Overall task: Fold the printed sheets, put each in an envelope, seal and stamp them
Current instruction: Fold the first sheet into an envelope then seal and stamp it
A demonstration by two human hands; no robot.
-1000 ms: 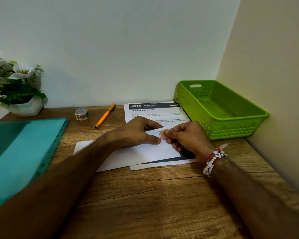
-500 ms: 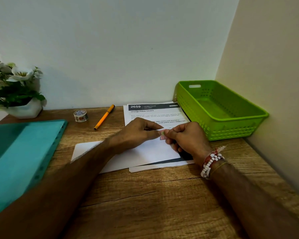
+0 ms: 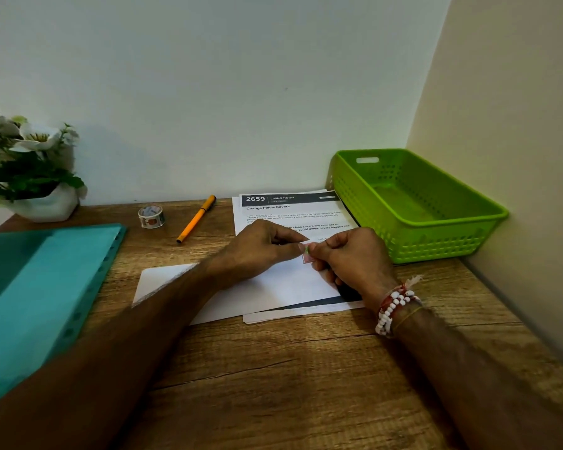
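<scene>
A white envelope [image 3: 273,287] lies flat on the wooden desk, partly over the stack of printed sheets [image 3: 290,211]. A small pink and green stamp [image 3: 307,254] sits above the envelope's upper right corner. My left hand [image 3: 260,248] and my right hand [image 3: 351,258] meet there and both pinch the stamp between thumb and fingers. Most of the stamp is hidden by the fingertips. My left forearm crosses over the left part of the envelope.
A green plastic basket [image 3: 413,203] stands at the back right against the wall. An orange pen [image 3: 196,218] and a roll of stamp tape [image 3: 151,216] lie at the back. A teal folder [image 3: 36,293] covers the left side; a flower pot [image 3: 30,177] stands far left.
My left thumb has lifted off the envelope and joined my right hand on the stamp. Both hands stay at the envelope's upper right corner.
</scene>
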